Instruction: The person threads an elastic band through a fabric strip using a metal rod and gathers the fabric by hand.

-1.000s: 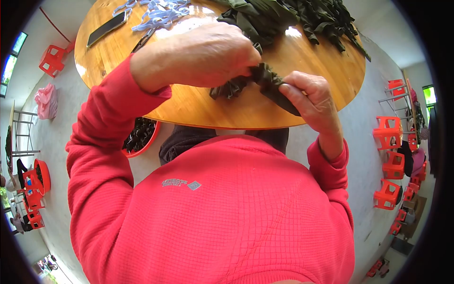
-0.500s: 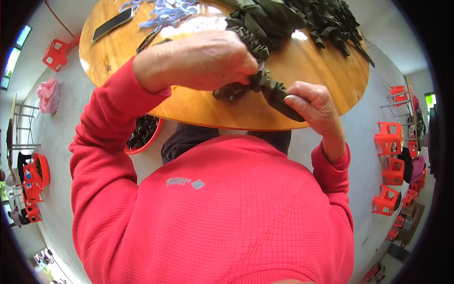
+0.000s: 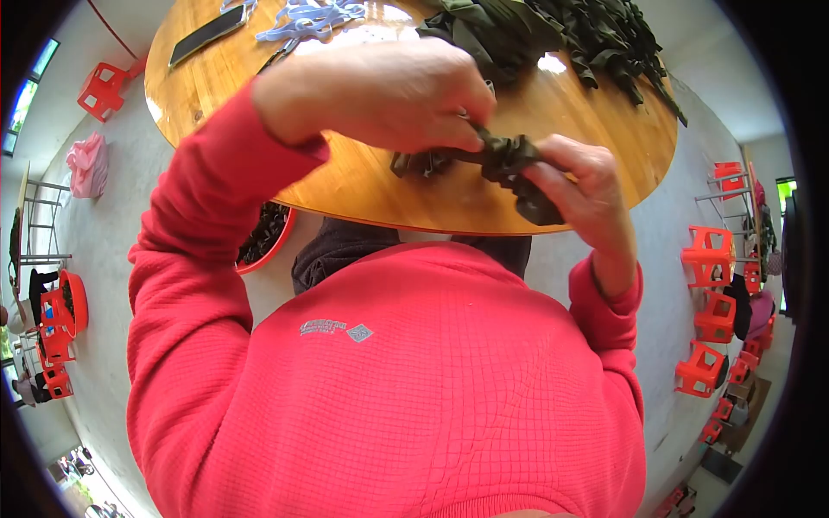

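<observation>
Head view, at the near rim of the round wooden table (image 3: 635,129): a dark green fabric strip (image 3: 511,155), strung between left hand (image 3: 389,91) and right hand (image 3: 587,177). And there, bunching up! Fairly smooth along the tail a moment ago, now crumpled into tight ruffles by the right fingertips. Gathering of the cloth apparently under way, with the folds pushed along the strip. On the left, fingers curled nearly closed, pinching the strip, plus a small pale glint too blurred to identify. On the right, half curled, thumb and forefinger pressed on the ruffles.

Toward the table's far side: a green cloth heap (image 3: 492,39), light blue straps (image 3: 315,19), a black phone (image 3: 207,36) near the left rim. Below the near-left rim, a red basin (image 3: 280,244) of dark pieces. Out left of the table, a pink bundle (image 3: 87,166); out right, red stools (image 3: 710,256) on pale grey floor (image 3: 665,285).
</observation>
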`<state>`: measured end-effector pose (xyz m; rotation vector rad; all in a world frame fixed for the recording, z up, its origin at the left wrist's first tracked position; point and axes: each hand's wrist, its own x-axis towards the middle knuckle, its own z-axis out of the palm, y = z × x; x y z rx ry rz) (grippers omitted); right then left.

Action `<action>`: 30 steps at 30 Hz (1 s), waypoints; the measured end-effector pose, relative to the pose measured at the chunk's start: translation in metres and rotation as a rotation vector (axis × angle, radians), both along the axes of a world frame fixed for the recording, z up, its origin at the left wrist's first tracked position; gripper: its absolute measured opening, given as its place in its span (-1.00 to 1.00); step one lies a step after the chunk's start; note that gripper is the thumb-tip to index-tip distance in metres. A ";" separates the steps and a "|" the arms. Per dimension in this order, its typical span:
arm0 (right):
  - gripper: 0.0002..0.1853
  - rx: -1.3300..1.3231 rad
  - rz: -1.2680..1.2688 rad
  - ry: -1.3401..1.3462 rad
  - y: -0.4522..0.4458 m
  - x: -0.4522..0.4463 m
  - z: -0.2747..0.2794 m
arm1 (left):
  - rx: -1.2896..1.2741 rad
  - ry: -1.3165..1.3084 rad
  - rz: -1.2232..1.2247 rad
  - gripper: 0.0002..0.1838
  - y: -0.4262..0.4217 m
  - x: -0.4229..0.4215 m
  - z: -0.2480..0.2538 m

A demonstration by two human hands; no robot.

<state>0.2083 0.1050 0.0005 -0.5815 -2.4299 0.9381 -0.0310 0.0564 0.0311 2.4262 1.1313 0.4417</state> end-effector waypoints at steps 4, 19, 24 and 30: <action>-0.90 -0.188 -0.005 0.013 0.007 0.036 0.002 | -0.303 -0.076 0.122 -0.91 -0.013 -0.036 0.017; -0.94 -0.098 0.051 0.095 -0.011 -0.009 -0.024 | 0.098 0.121 0.025 -0.87 -0.017 -0.004 -0.003; -0.84 -0.115 0.071 -0.005 -0.006 -0.015 -0.041 | 0.161 0.128 0.119 -0.82 -0.015 -0.007 -0.029; -0.71 0.132 0.119 -0.045 0.000 -0.013 -0.002 | 0.196 0.222 0.071 -0.83 -0.011 0.010 -0.017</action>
